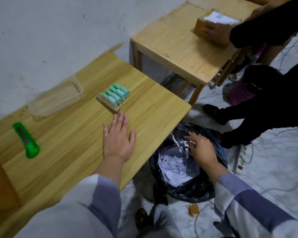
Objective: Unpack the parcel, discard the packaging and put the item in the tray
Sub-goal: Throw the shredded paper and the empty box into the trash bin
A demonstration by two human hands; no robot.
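A pack of several teal-capped tubes (116, 95) with a slim brown box along its side lies on the wooden table (72, 134). My left hand (118, 136) rests flat and open on the table just in front of that pack. Behind and left of the pack stands a clear plastic tray (55, 98), with nothing in it. My right hand (201, 148) hangs over the bin with the black bag (193, 191), fingers apart, white paper shreds (184, 145) falling from them. Shredded paper and white sheets lie inside the bin.
A green utility knife (25, 140) lies at the table's left. A second wooden table (184, 50) stands beyond, where another person in dark clothes holds a cardboard parcel (211, 30). A brown scrap (193, 209), cables and a power strip (240, 160) lie on the floor.
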